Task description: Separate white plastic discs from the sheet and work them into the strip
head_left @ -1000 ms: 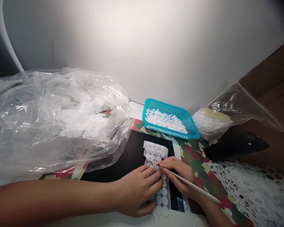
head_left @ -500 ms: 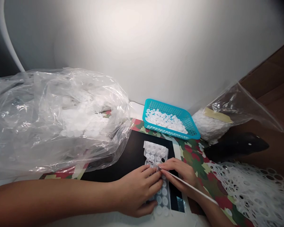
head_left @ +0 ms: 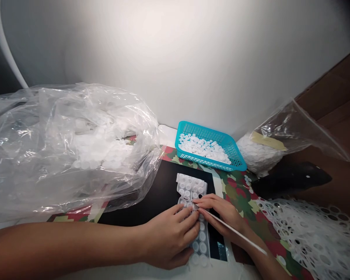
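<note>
A white sheet of small round discs (head_left: 192, 188) lies on a black mat (head_left: 160, 194). My left hand (head_left: 170, 237) lies over the sheet's lower part, fingers curled and pressing it down. My right hand (head_left: 221, 214) pinches a thin white stick (head_left: 236, 233), whose tip rests on the sheet beside my left fingertips. One round hole in the sheet shows dark just above the fingers.
A turquoise basket (head_left: 236, 155) of loose white discs stands behind the mat. A big clear bag (head_left: 67, 144) of white parts fills the left. A smaller clear bag (head_left: 277, 140) sits at the right, and punched-out white sheets (head_left: 312, 233) lie at the lower right.
The stick has tilted a little and its tip has crept slightly left along the sheet. My left hand has stayed in place.
</note>
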